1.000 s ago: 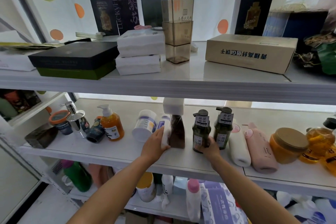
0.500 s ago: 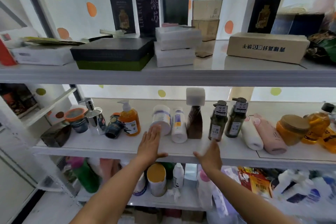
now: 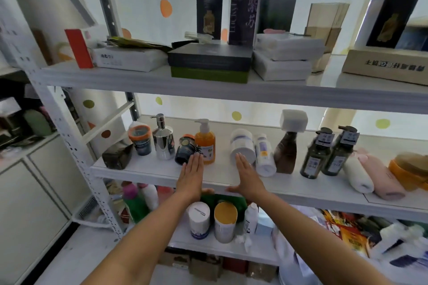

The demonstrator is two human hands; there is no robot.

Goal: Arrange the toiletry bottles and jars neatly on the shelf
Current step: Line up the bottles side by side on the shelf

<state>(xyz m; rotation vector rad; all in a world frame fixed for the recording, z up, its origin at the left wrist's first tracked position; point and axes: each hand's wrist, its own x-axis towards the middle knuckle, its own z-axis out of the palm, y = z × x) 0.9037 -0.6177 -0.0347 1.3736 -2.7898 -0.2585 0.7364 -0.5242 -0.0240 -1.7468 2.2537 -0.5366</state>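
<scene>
Toiletries stand in a row on the white middle shelf [image 3: 222, 176]. My left hand [image 3: 191, 176] is flat with straight fingers, its tips just in front of a dark jar [image 3: 185, 149] lying tilted and the orange pump bottle [image 3: 205, 141]. My right hand [image 3: 246, 176] is also flat and empty, fingertips near a white jar [image 3: 242, 146] tipped on its side. Right of it come a small white bottle [image 3: 264, 155], a brown bottle with a white cap [image 3: 287, 146] and two dark green pump bottles [image 3: 328, 152]. A white tube [image 3: 356, 176] and a pink tube [image 3: 382, 178] lie flat.
At the left end stand an orange-rimmed jar [image 3: 140, 140], a chrome pump dispenser [image 3: 163, 141] and a dark box [image 3: 117, 156]. An amber jar [image 3: 408, 169] sits at the far right. Boxes crowd the upper shelf [image 3: 162, 78]; more bottles fill the lower shelf [image 3: 208, 244].
Both hands let go of the bottles they held a second ago, opened flat and shifted left along the shelf. The view also swung to the left.
</scene>
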